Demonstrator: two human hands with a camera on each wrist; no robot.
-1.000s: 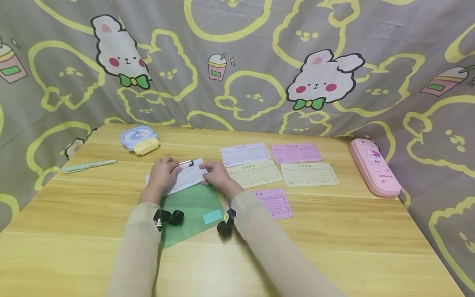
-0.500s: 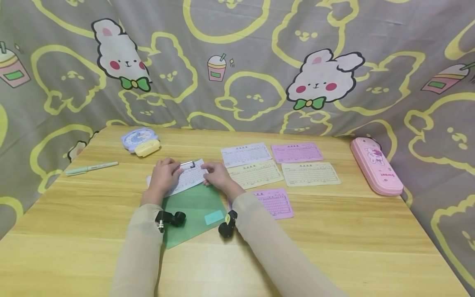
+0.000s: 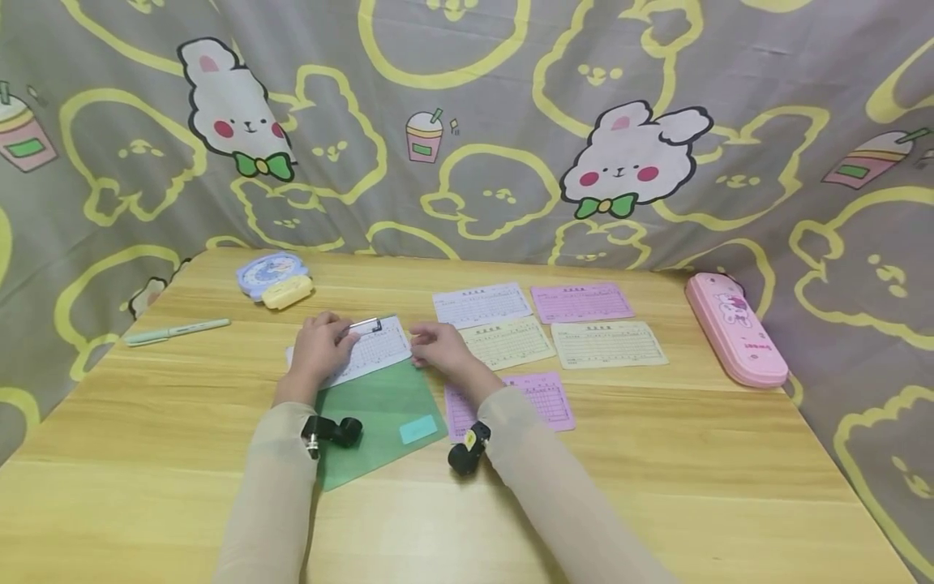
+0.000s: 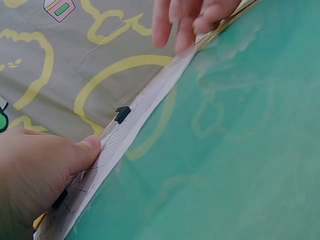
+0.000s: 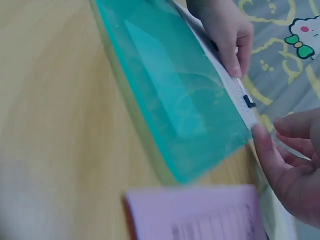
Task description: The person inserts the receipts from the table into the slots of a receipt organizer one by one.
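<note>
A translucent green clipboard (image 3: 372, 410) lies tilted on the table, a light blue label (image 3: 418, 430) near its lower right corner. Over its upper part lies a white printed form (image 3: 383, 347). At the top edge is a thin metal clip (image 4: 122, 114) with black ends. My left hand (image 3: 319, 349) pinches this clip, thumb over the form. My right hand (image 3: 443, 350) is just off the form's right edge, fingers loosely bent with nothing between them; in the right wrist view its thumb (image 5: 267, 155) is close to the clipboard's corner. Whether it touches is unclear.
Printed slips lie to the right: a white one (image 3: 483, 303), a purple one (image 3: 582, 302), cream ones (image 3: 610, 345) and a nearer purple one (image 3: 554, 405). A pink pencil case (image 3: 737, 328) is at right. A pen (image 3: 178, 331) and a blue-and-yellow object (image 3: 273, 276) are at left.
My right hand has let go of the form's right edge and moved a little to the right. The form lies flatter along the clipboard. My left hand stays at the clip.
</note>
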